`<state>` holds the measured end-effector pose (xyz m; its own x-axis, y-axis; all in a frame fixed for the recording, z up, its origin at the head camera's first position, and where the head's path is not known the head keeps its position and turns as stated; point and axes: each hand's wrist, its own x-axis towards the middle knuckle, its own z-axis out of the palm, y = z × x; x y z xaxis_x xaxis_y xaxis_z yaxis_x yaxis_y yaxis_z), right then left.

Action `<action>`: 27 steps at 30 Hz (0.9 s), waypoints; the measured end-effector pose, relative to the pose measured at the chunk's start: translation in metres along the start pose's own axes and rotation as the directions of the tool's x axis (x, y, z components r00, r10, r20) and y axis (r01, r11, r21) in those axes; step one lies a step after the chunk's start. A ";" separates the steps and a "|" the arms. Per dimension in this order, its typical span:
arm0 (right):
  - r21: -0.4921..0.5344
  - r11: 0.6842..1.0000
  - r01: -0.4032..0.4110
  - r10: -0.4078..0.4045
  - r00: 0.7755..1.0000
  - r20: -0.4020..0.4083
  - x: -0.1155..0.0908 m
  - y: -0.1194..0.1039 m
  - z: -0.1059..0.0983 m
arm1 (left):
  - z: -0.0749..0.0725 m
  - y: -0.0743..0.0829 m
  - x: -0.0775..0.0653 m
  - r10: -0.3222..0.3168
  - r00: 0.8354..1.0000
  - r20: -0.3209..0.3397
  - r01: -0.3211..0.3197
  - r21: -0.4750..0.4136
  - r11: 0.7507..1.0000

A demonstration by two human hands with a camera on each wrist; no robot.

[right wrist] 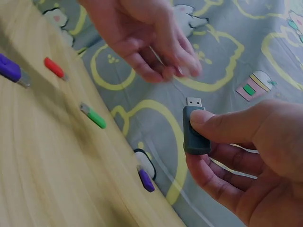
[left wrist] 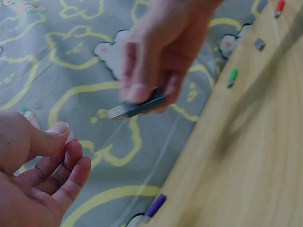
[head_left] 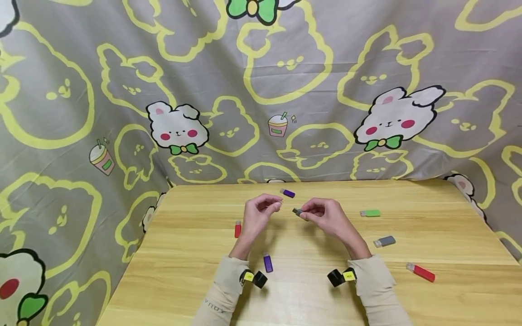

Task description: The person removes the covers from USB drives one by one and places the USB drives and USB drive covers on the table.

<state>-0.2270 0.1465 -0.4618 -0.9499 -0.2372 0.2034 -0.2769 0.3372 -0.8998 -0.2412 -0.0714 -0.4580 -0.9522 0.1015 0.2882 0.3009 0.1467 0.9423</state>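
Note:
Over the wooden table (head_left: 310, 290), my right hand (head_left: 326, 215) pinches a dark grey USB stick (right wrist: 196, 132) between thumb and fingers. Its bare metal plug (right wrist: 193, 101) points toward my left hand (head_left: 258, 215). The thumb and forefinger of that left hand pinch a small clear piece (left wrist: 70, 132), which looks like a transparent cap; most of it is hidden by the fingertips. A short gap separates the two hands. Behind them on the table lies a purple USB stick (head_left: 287, 193). Closer to my left forearm are a red USB stick (head_left: 238, 229) and another purple USB stick (head_left: 268, 263).
Right of my right arm lie a green USB stick (head_left: 370, 213), a grey USB stick (head_left: 385, 241) and a red USB stick (head_left: 422, 272). In the right wrist view, a green stick (right wrist: 93, 116) lies near the left hand's side. A patterned cloth (head_left: 285, 90) hangs behind the table's far edge.

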 end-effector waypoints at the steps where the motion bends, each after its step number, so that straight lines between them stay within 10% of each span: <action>1: 0.001 1.000 -0.003 0.003 1.000 -0.002 0.000 0.001 -0.001 | -0.002 0.001 0.000 0.004 1.000 -0.013 -0.004 -0.001 1.000; 27: -0.047 0.998 -0.034 0.028 0.991 -0.132 0.012 0.018 -0.001 | -0.010 -0.006 -0.001 0.000 1.000 0.003 0.000 0.013 1.000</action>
<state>-0.2432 0.1504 -0.4754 -0.9680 -0.1051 0.2278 -0.2508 0.3879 -0.8869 -0.2428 -0.0820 -0.4621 -0.9519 0.1042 0.2882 0.3020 0.1595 0.9399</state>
